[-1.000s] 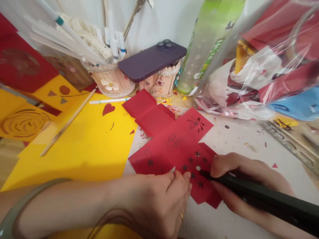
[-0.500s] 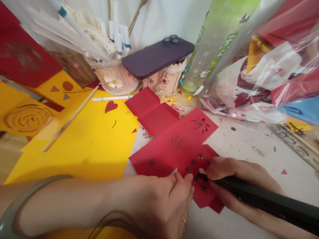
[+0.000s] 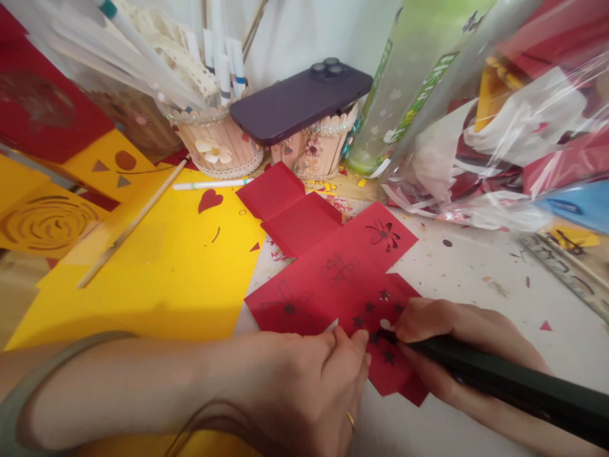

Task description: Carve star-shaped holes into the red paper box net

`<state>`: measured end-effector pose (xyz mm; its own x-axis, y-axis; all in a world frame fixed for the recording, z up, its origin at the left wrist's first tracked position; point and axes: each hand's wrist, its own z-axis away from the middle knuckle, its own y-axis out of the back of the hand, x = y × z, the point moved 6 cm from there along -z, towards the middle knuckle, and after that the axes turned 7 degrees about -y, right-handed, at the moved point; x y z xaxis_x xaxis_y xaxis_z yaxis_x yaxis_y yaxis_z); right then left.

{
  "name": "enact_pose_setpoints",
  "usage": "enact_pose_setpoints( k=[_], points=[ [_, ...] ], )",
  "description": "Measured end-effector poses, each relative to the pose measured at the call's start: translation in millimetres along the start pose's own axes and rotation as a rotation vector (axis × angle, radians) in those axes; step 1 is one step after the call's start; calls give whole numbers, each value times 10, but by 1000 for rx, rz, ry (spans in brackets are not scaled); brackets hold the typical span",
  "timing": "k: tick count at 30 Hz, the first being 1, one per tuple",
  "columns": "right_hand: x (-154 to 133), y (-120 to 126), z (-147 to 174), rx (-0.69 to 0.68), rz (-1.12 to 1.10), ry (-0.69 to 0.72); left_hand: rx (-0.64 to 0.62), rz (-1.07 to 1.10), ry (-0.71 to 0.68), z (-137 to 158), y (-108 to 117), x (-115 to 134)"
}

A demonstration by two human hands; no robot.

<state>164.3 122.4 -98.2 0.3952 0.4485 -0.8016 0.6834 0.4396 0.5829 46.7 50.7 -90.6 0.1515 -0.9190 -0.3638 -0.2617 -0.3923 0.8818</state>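
A flat red paper box cutout (image 3: pixel 304 279) with flaps lies on the work surface. It bears a cut-out flower, faint drawn patterns and several small dark stars. My left hand (image 3: pixel 304 374), fingers pressed together, holds down its near edge; a small white tip (image 3: pixel 333 325) shows beside the fingers. In a pen grip, my right hand (image 3: pixel 442 330) is closed on a long black pen-like tool (image 3: pixel 504 374). Its dark tip meets the red paper among the stars, just right of my left fingertips. Whether it ends in a blade or a nib is too blurred to tell.
Yellow paper (image 3: pixel 190 254) lies left, with a wooden stick (image 3: pixel 133 222) and a red heart (image 3: pixel 210 201). Behind stand a stick-sided cup (image 3: pixel 219 149) and a purple phone (image 3: pixel 304 101) resting on another cup. A green bottle (image 3: pixel 404 82) and a plastic bag (image 3: pixel 504 152) stand right.
The view has shifted very slightly. Both hands and the black tool stay in almost the same place on the red paper.
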Motion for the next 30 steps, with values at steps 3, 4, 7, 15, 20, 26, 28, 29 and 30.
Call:
enact_pose_setpoints(
  k=[3, 4, 7, 15, 20, 26, 28, 29, 30],
  points=[
    [-25, -17, -8, -45, 38, 28, 30, -1, 19, 13, -2, 10],
    [-28, -19, -10, -61, 49, 37, 35, -2, 20, 16, -1, 11],
    [-35, -13, -4, -104, 51, 86, 22, 5, 9, 15, -4, 12],
    [108, -40, 10, -229, 21, 54, 41, 6, 19, 30, -15, 24],
    [156, -38, 30, -281, -41, 3, 26, 1, 35, 41, -27, 40],
    [142, -26, 31, -268, -31, 26, 37, -2, 57, 42, -12, 30],
    [142, -29, 37, -268, -11, 41, 49, 2, 52, 40, -12, 38],
    [145, -31, 43, -272, -5, 42, 46, 5, 55, 40, -20, 41],
    [143, -29, 49, -274, -6, 47, 49, 7, 61, 41, -24, 44]
  ],
)
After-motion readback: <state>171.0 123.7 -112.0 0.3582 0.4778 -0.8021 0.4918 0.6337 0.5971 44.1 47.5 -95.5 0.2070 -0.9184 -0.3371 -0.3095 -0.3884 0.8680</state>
